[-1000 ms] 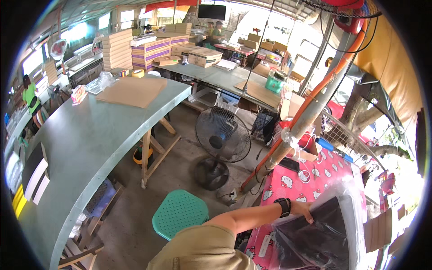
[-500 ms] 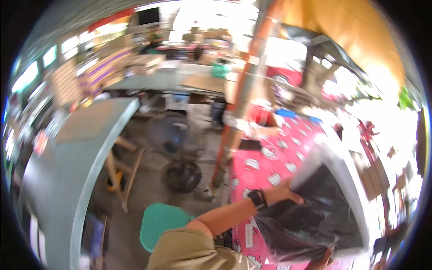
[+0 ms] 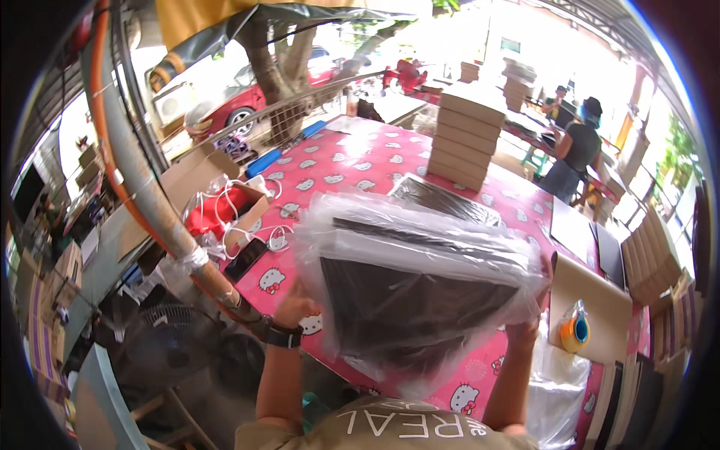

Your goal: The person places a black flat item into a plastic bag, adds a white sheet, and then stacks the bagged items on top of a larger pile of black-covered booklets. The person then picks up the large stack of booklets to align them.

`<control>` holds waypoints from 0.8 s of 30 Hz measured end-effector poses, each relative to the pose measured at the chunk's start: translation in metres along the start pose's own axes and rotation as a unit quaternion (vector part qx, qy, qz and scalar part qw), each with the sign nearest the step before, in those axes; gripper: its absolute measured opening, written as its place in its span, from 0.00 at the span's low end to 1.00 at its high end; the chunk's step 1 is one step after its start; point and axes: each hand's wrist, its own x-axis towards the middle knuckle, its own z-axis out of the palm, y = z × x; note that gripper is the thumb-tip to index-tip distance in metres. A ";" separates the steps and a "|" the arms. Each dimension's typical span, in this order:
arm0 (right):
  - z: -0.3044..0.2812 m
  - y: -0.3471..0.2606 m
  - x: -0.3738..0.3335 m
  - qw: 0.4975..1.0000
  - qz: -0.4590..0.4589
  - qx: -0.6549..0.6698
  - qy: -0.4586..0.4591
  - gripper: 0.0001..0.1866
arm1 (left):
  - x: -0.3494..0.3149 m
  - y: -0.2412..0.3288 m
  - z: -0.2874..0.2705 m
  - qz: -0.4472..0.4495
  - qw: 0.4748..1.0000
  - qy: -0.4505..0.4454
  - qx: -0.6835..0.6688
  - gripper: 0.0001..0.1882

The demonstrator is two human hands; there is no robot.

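Observation:
A bundle of flat black boards wrapped in clear plastic [image 3: 420,300] is held tilted over the pink patterned tablecloth, in front of my chest. My left hand [image 3: 298,306], below a dark wristband, is closed on the bundle's left side. My right hand [image 3: 529,322] grips its right side, with the fingers partly hidden by the plastic. Just beyond it another black plastic-wrapped panel [image 3: 446,199] lies flat on the table. A dark phone [image 3: 246,259] is near my left hand, beside white cables.
A stack of brown cardboard boxes [image 3: 466,139] stands further back. To the right are a brown board [image 3: 600,300], a tape roll [image 3: 574,331] and clear plastic sheeting [image 3: 559,390]. An orange-grey pole [image 3: 124,176] rises at left, near a fan [image 3: 172,341]. Two people work far right.
My view has swung to the right, bringing the table to the middle. The wrapped bundle, earlier at the right with my left hand on its top, is now held between both hands.

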 end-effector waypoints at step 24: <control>-0.016 -0.023 0.025 0.944 -0.158 -0.161 -0.240 0.16 | 0.035 0.152 -0.047 0.430 0.868 0.131 -0.212 0.17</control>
